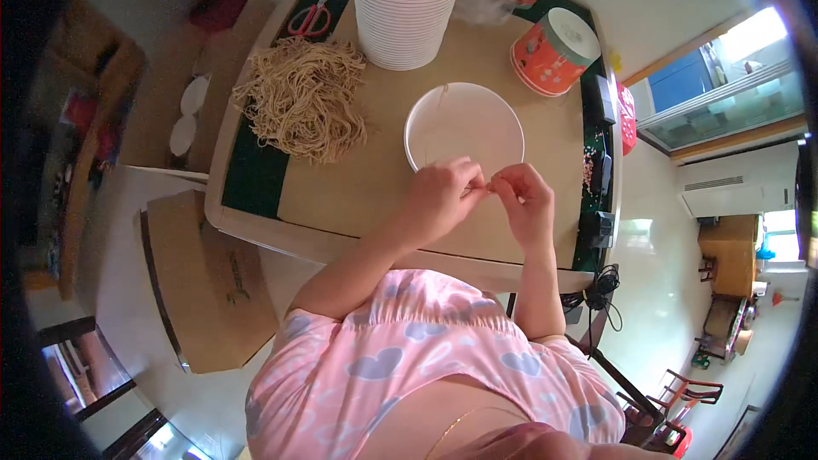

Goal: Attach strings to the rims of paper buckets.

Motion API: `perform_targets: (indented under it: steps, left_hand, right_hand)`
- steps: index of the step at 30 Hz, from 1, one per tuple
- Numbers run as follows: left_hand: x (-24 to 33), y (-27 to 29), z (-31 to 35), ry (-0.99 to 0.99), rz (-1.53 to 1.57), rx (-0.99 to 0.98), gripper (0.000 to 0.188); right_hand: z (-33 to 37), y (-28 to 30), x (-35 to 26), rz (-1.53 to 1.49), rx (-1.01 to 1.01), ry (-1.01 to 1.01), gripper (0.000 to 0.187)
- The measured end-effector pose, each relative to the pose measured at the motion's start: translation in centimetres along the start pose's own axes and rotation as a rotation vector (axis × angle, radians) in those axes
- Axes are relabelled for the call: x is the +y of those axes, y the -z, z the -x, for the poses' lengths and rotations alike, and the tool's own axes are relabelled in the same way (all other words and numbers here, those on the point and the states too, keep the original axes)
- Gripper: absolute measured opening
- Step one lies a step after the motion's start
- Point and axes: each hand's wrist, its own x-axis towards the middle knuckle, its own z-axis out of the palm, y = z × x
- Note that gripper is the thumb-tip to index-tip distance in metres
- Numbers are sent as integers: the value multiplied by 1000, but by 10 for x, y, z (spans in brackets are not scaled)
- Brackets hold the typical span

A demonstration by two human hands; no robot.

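At the near rim of a white paper tub (464,123), my left hand (445,196) and my right hand (527,198) meet fingertip to fingertip. Both are closed in a pinch. Whatever sits between the fingers is too small to make out. A thin beige strand (443,92) shows at the tub's far rim, on its inner wall. To the left lies a loose heap of beige cords (305,98). Red-handled scissors (313,15) rest just beyond the heap.
A tall stack of white tubs (405,8) stands beyond the open one. An orange patterned tub (555,53) sits upside down at the far right. Small dark boxes (603,172) and scattered pink bits (589,166) line the right edge. A cardboard box (204,277) stands left of the table.
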Motion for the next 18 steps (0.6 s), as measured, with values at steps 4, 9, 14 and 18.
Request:
perform_targets:
  steps: [4,9,14,18]
  left_hand:
    - [4,2,-5,70,111,36,14]
    - [6,-5,-10,134,145,83,15]
    - [4,-6,-13,101,17,-23,13]
    - [-2,-9,-13,48,74,20,11]
  right_hand:
    - [3,-1,5,-18,-22,-64,3]
    - [9,-10,4,-198,67,-74,5]
    - [11,-16,11,-381,120,-44,5]
    - [8,-16,12,-562,135,-67,6]
